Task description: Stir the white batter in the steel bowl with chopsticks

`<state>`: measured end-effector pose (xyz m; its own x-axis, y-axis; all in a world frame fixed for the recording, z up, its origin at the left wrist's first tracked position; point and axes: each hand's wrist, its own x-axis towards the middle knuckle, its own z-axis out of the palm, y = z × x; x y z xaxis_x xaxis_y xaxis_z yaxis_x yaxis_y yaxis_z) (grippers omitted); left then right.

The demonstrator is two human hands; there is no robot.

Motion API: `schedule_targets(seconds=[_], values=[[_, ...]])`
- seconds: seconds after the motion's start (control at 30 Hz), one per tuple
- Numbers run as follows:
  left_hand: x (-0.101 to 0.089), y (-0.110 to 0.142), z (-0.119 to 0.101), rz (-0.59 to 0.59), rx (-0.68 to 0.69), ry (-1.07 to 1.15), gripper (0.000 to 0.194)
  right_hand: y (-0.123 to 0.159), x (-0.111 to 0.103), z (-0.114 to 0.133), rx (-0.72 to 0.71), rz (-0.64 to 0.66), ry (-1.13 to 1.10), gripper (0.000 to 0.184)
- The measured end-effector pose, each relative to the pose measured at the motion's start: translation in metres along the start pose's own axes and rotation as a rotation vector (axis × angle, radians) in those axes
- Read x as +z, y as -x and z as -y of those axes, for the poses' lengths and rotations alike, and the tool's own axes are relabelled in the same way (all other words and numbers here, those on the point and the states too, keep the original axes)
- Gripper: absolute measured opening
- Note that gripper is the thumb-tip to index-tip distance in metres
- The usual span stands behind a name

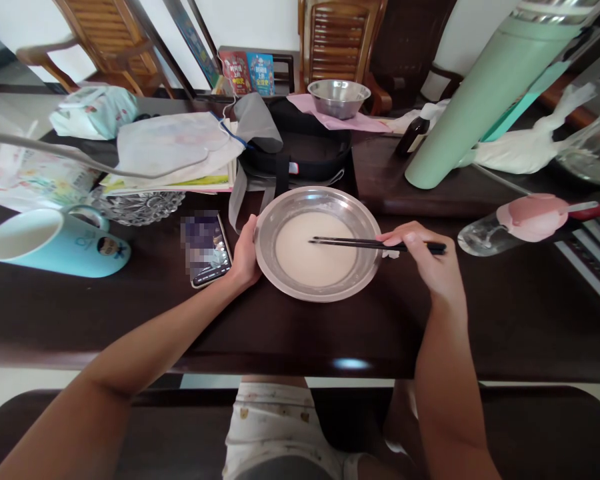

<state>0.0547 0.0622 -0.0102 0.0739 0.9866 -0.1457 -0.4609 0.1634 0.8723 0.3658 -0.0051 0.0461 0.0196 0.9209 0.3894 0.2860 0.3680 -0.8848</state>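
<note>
Flanking metal bowl (320, 294): left hand (247, 255) grips its side, right hand (427, 257) pinches chopsticks (343, 242), tips perhaps in pale liquid (313, 267).

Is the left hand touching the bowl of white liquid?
Touching: the head view shows the left hand holding the bowl at its left edge, no gap visible.

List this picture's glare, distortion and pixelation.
Head view: white glare on the dark brown wooden table, highlights inside the round silver metal bowl; head view: the pale-green cylindrical flask seems stretched by the wide lens; head view: pixelation masks part of the rectangular dark-screened phone.
</note>
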Motion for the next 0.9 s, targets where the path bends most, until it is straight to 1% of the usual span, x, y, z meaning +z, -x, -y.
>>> schedule_targets(seconds=[0.07,0.13,0.2,0.27,0.3,0.33,0.4,0.47,0.53,0.6,0.67,0.7,0.73,0.8,0.9], values=[[0.0006,0.0001,0.0002,0.004,0.002,0.001,0.049,0.0005,-0.0014,-0.0001,-0.009,-0.084,-0.046,0.036],[0.0013,0.0003,0.0001,0.006,0.005,0.008,0.050,0.0011,-0.0016,0.0010,-0.015,-0.104,-0.100,0.041],[0.0017,0.0004,-0.0002,0.008,0.004,0.014,0.049,0.0012,-0.0002,0.0023,-0.010,-0.033,-0.112,0.042],[0.0016,0.0004,-0.0004,0.010,0.000,0.014,0.048,0.0009,0.0015,0.0026,0.001,0.061,-0.079,0.038],[0.0015,0.0004,-0.0005,0.012,-0.002,0.013,0.048,0.0007,0.0018,0.0022,0.007,0.087,-0.057,0.036],[0.0014,0.0003,-0.0005,0.012,-0.003,0.013,0.047,0.0005,0.0017,0.0015,0.013,0.093,-0.036,0.033],[0.0011,0.0001,-0.0002,0.008,-0.004,0.015,0.047,0.0008,0.0000,-0.0003,0.022,0.044,-0.024,0.031],[0.0010,-0.0001,0.0003,0.005,-0.007,0.020,0.048,0.0016,-0.0021,-0.0014,0.021,-0.018,-0.058,0.034],[0.0008,-0.0003,0.0008,0.008,-0.009,0.025,0.048,0.0023,-0.0027,-0.0009,0.015,-0.035,-0.108,0.040],[0.0006,-0.0004,0.0010,0.011,-0.006,0.028,0.048,0.0023,-0.0014,0.0007,0.015,0.020,-0.120,0.041],[0.0006,-0.0003,0.0008,0.012,-0.001,0.024,0.049,0.0015,0.0007,0.0020,0.017,0.095,-0.089,0.037],[0.0008,-0.0001,0.0004,0.014,-0.001,0.019,0.049,0.0011,0.0014,0.0021,0.017,0.112,-0.067,0.035],[0.0011,0.0001,-0.0001,0.018,-0.003,0.014,0.050,0.0008,0.0016,0.0020,0.016,0.108,-0.046,0.033],[0.0019,0.0006,-0.0011,0.025,-0.007,0.005,0.051,0.0007,0.0006,0.0010,0.014,0.042,-0.024,0.031],[0.0026,0.0012,-0.0020,0.028,-0.008,-0.007,0.052,0.0016,-0.0020,0.0002,-0.001,-0.061,-0.073,0.037]])
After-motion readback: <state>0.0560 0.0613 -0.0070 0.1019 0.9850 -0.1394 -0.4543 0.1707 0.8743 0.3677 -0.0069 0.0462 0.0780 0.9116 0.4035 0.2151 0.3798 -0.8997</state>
